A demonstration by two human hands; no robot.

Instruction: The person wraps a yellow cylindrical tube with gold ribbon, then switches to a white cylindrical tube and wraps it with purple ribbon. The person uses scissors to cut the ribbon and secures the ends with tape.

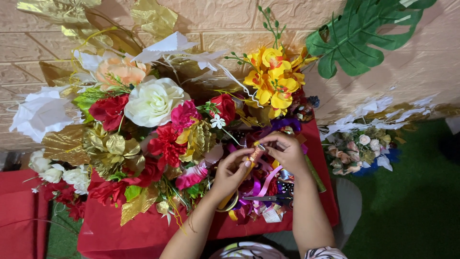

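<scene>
Both hands meet over the red-covered table (120, 235), working a slim stem-like stick (255, 154) wrapped in pinkish-orange material. The left hand (231, 171) pinches the stick from below, thumb and fingers closed on its shaft, while the right hand (287, 151) comes in from above with fingertips closed on its top end, near a small yellow tip. The step in hand looks like wrapping or finishing this stem, held just in front of the big artificial flower arrangement (153, 129); a next move would seem to call for a steady pinch from 1 hand while the other turns or smooths the covering, since the piece is thin and light. Beneath the hands lies a heap of glossy ribbons (261, 187) in purple, pink and yellow, curled and shiny, with a pair of scissors (268, 197) lying flat on it, untouched. The arrangement mixes soft fabric petals: a cream rose (153, 100), red and magenta blooms, yellow orchids (273, 79), and crinkled metallic gold leaves (103, 148). To the right, well apart, a smaller pale bouquet (357, 148) rests on green turf-like flooring (412, 201), and a broad green split leaf (364, 33) lies against the tan brick-textured wall (407, 72).
</scene>
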